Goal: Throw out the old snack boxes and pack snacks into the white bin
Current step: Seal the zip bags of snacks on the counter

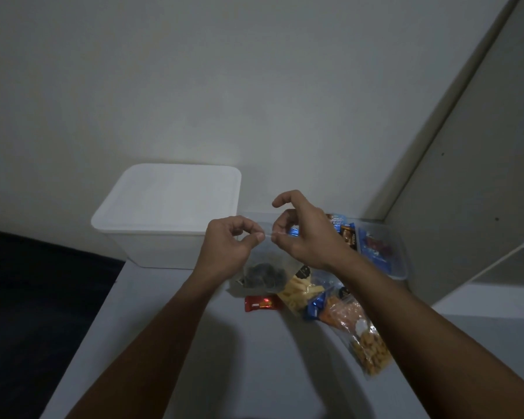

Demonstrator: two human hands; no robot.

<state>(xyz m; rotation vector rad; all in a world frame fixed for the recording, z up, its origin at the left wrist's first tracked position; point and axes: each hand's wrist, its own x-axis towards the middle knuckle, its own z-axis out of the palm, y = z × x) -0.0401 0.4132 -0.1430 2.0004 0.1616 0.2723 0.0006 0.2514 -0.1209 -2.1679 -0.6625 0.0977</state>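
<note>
A single head-worn view is given, aimed forward and down at close range; the white surface [176,343] fills the lower frame.

The white bin [164,219] is showing smooth, matt plastic. Just right of the bin, a clear plastic bag [262,267] is looking thin and filmy — slightly glossy. Further right of the bin, a red wrapper [260,303] and blue foil packets [315,306] are glinting; the tabletop [224,358] is looking smooth and matt.
</note>
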